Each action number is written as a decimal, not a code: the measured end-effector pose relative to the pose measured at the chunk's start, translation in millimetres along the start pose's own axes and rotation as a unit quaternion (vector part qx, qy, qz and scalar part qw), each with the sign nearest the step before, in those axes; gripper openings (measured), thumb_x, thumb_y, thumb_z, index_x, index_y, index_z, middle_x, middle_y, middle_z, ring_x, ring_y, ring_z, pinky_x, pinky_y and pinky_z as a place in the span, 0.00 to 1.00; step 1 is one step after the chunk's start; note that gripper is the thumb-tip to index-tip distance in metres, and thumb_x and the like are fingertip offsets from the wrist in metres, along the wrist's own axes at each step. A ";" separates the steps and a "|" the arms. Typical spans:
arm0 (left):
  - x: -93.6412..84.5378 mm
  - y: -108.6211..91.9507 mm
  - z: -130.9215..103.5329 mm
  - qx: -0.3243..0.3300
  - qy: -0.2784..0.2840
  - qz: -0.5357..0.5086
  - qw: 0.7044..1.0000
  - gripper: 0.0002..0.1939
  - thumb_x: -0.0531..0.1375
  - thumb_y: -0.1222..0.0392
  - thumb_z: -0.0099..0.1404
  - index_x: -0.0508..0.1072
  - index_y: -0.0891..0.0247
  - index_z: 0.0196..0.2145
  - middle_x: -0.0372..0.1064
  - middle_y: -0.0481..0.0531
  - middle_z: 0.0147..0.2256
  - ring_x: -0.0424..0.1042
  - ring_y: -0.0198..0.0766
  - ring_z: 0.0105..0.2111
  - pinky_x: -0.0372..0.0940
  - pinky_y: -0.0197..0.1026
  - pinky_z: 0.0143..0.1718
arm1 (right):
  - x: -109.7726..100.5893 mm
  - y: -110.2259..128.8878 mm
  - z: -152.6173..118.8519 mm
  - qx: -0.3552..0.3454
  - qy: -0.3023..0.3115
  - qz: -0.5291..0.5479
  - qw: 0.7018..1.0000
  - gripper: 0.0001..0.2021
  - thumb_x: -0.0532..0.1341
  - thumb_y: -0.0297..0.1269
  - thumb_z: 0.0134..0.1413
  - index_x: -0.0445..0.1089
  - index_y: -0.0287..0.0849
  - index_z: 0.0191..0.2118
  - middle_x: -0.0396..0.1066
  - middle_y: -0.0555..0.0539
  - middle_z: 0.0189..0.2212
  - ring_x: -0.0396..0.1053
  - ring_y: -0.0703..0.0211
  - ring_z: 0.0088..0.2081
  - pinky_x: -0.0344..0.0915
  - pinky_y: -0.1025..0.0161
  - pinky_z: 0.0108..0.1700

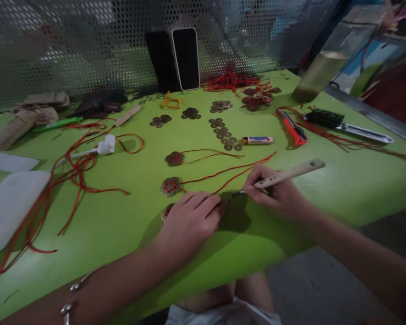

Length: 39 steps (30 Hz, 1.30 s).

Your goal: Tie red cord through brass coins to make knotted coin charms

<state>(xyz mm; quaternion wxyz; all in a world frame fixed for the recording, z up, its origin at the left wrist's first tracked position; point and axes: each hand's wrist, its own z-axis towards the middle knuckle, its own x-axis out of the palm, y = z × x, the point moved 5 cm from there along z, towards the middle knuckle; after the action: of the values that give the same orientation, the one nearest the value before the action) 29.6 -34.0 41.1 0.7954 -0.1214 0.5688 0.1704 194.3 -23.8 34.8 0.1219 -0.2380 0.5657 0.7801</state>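
Observation:
My right hand (274,192) is closed around a wooden-handled tool (291,174) with dark lettering. Its narrow metal end points left and down, close to the fingertips of my left hand (192,221). That hand rests on the table with its fingers pressed together; whatever they pinch is hidden. Partly covered by it is a coin ornament (167,212), bronze-coloured with red cord. Just beyond lies a flower-shaped coin ornament (170,186), its red cords (219,174) trailing right past my hands. Farther back is another corded coin ornament (174,158).
Loose coins (223,133) lie in groups behind, near a battery (257,140), an orange cutter (292,128) and a brush (348,126). Red cords (77,169) sprawl left beside a white case (13,207). A phone (186,58) leans on the perforated metal panel (122,31). A liquid-filled bottle (320,74) stands back right.

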 end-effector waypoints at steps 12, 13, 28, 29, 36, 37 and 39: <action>-0.4 1.0 -1.9 -0.009 0.000 -0.008 1.000 0.09 0.59 0.67 0.61 0.72 0.67 0.40 0.72 0.50 0.40 0.68 0.42 0.38 0.64 0.44 0.35 | 8.7 -14.5 -0.3 0.078 0.065 0.074 0.992 0.07 0.56 0.36 0.56 0.55 0.45 0.30 0.57 0.54 0.21 0.55 0.66 0.22 0.53 0.68 0.21; -0.4 1.0 -1.6 -0.008 0.000 -0.009 1.000 0.09 0.59 0.67 0.61 0.72 0.67 0.40 0.72 0.50 0.40 0.68 0.42 0.38 0.64 0.44 0.35 | 9.0 -14.5 -0.4 0.078 0.066 0.077 0.992 0.07 0.56 0.36 0.56 0.55 0.45 0.30 0.58 0.54 0.21 0.55 0.66 0.21 0.53 0.68 0.21; 0.7 1.9 -1.7 -0.014 0.019 -0.016 1.000 0.11 0.58 0.68 0.62 0.71 0.67 0.43 0.72 0.50 0.41 0.68 0.43 0.38 0.65 0.44 0.34 | 10.0 -14.7 -2.1 0.070 0.075 0.084 0.991 0.06 0.57 0.32 0.54 0.57 0.44 0.31 0.58 0.54 0.21 0.56 0.65 0.22 0.54 0.68 0.22; 0.7 1.9 -1.5 -0.013 0.018 -0.016 1.000 0.12 0.58 0.68 0.61 0.71 0.67 0.43 0.72 0.50 0.41 0.68 0.43 0.38 0.65 0.44 0.34 | 10.1 -14.4 -2.1 0.067 0.074 0.083 0.992 0.06 0.57 0.32 0.54 0.57 0.44 0.31 0.58 0.54 0.21 0.56 0.66 0.22 0.54 0.68 0.22; 0.1 1.8 0.0 -0.011 0.015 -0.017 1.000 0.10 0.56 0.68 0.63 0.72 0.67 0.43 0.72 0.50 0.40 0.68 0.42 0.38 0.66 0.44 0.34 | 9.9 -14.4 -2.3 0.067 0.070 0.081 0.992 0.06 0.57 0.33 0.54 0.57 0.44 0.31 0.58 0.54 0.21 0.56 0.66 0.22 0.53 0.68 0.21; 0.0 1.9 0.0 -0.011 0.016 -0.015 1.000 0.10 0.56 0.68 0.63 0.72 0.66 0.42 0.72 0.51 0.40 0.68 0.42 0.38 0.66 0.44 0.34 | 9.8 -14.4 -2.4 0.065 0.070 0.080 0.992 0.06 0.58 0.33 0.53 0.57 0.44 0.30 0.58 0.54 0.21 0.57 0.66 0.22 0.54 0.68 0.22; -0.4 2.0 -0.1 -0.010 0.016 -0.014 1.000 0.10 0.55 0.68 0.64 0.72 0.67 0.42 0.72 0.51 0.40 0.68 0.42 0.38 0.66 0.44 0.34 | 9.9 -14.8 -2.6 0.063 0.070 0.078 0.992 0.07 0.58 0.33 0.53 0.56 0.44 0.30 0.58 0.54 0.20 0.57 0.66 0.22 0.54 0.68 0.22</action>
<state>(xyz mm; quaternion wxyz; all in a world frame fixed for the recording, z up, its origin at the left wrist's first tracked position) 28.7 -32.2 41.4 0.7873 -0.1399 0.5781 0.1627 193.2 -22.2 17.0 0.0353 -0.2392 0.6378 0.7313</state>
